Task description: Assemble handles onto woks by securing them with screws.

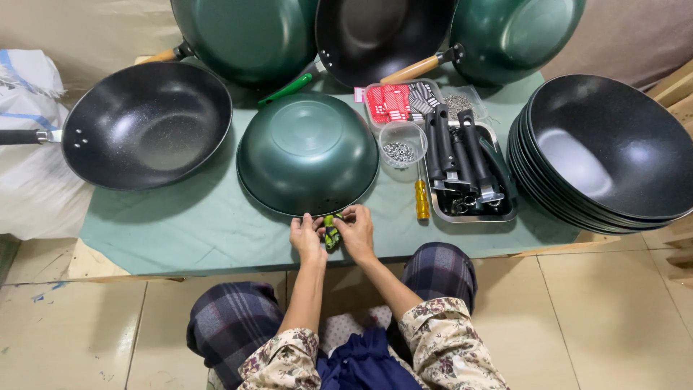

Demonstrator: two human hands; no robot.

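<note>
Fingers (345, 214) of both hands curled inward, pinching a small green handle (331, 232) between them at the near rim of an upturned wok (307, 153). Left hand (307, 237) on the left of the handle, right hand (356, 231) on the right, fingertips touching wok rim. Handle glossy, bright green with dark patches, mostly hidden by the hands; exact shape hard to tell.

Wok bottom-up, dark green, smooth enamel sheen, flat round base, resting on a matte green cloth (188, 224) over the table.

Just right of the wok: clear plastic cup (401, 144) of small metal screws; yellow screwdriver (421, 198) lying beside it, near edge of cloth. Metal tray (505, 214) next, holding long black handles (455, 152) with steel brackets. Behind the tray, a clear box (395, 101) with red and grey parts.

Far right: stack (603, 152) of nested woks, black speckled non-stick insides, green rims. Left: finished wok (148, 124), black speckled, with dark handle fitted. Back row: three more woks (375, 36) tilted up, wooden and green handles.

Floral sleeves (440, 347), plaid trousers (231, 318), tiled floor (592, 325) below.
</note>
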